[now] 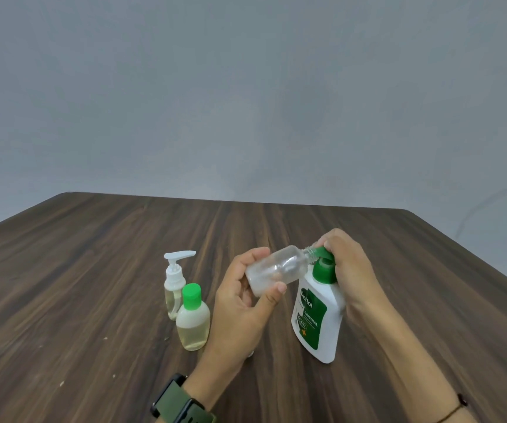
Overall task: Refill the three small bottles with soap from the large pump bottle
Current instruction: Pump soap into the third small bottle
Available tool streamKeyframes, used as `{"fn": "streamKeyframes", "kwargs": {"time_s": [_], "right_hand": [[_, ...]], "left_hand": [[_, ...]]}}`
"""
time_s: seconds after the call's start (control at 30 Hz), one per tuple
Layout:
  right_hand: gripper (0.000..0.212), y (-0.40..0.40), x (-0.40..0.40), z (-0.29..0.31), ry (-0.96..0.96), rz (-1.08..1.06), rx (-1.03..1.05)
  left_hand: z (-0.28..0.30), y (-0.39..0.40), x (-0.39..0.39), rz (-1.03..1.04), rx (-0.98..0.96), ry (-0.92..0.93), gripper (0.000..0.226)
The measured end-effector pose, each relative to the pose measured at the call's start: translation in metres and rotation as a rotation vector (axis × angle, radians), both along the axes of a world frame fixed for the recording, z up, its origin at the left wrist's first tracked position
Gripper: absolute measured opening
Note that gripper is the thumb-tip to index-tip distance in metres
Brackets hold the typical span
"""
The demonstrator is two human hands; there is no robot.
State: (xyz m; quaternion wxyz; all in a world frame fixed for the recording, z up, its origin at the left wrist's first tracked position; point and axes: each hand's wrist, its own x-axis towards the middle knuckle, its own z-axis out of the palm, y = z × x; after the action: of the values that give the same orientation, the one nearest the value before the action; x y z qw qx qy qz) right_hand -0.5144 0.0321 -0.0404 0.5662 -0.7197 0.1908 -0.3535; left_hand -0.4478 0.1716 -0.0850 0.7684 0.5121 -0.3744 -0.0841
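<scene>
A dark wood-grain table (93, 285) stood before a plain grey wall (246, 87). The large white pump bottle (318, 319) read "Dettol ORIGINAL"; the right hand (348, 270) pressed its green pump (324, 267). The left hand (243, 300) pinched the tilted clear small bottle (276, 270), mouth at the nozzle.

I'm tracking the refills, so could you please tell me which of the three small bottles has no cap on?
The clear bottle tilted in the left hand. The green-capped bottle and small pump bottle stand closed.

Clear empty bottle (275, 270) tilted at Dettol pump (322, 261).
</scene>
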Motion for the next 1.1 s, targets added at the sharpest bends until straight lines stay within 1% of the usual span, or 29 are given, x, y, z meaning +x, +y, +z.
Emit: {"fn": "streamKeyframes", "kwargs": {"time_s": [0.1,0.2,0.27,0.37,0.5,0.6,0.7,0.93,1.03,1.1], "right_hand": [[0.023,0.003,-0.001,-0.007,0.022,-0.036,-0.04],[0.017,0.004,-0.004,0.004,0.026,-0.015,-0.016],[0.014,0.002,-0.004,0.015,0.055,0.004,-0.05],[0.014,-0.001,-0.004,0.019,0.085,0.01,-0.097],[0.016,0.001,-0.007,0.003,0.125,0.005,-0.108],[0.02,0.002,-0.007,0.011,0.142,0.023,-0.113],[0.014,-0.002,-0.006,0.023,0.133,0.036,-0.117],[0.02,-0.001,-0.006,0.002,0.139,0.017,-0.159],[0.023,-0.001,-0.006,0.014,0.156,0.04,-0.156],[0.017,-0.004,-0.005,0.023,0.179,0.041,-0.167]], "left_hand": [[-0.003,0.002,0.0,-0.002,-0.003,0.01,0.041],[-0.001,0.001,-0.001,-0.006,-0.006,0.025,0.042],[0.001,-0.001,-0.002,0.001,-0.011,0.033,0.042],[0.002,-0.002,-0.003,0.008,-0.029,0.041,0.042],[-0.001,0.001,-0.003,0.009,-0.023,0.034,0.047],[-0.001,0.001,-0.003,0.027,-0.02,0.03,0.045],[0.0,-0.002,-0.004,0.053,-0.016,0.02,0.042],[-0.002,0.0,-0.001,0.03,-0.026,0.013,0.041],[-0.001,0.0,-0.002,0.033,-0.031,0.015,0.04],[0.001,-0.001,-0.003,0.028,-0.036,0.021,0.04]]}}
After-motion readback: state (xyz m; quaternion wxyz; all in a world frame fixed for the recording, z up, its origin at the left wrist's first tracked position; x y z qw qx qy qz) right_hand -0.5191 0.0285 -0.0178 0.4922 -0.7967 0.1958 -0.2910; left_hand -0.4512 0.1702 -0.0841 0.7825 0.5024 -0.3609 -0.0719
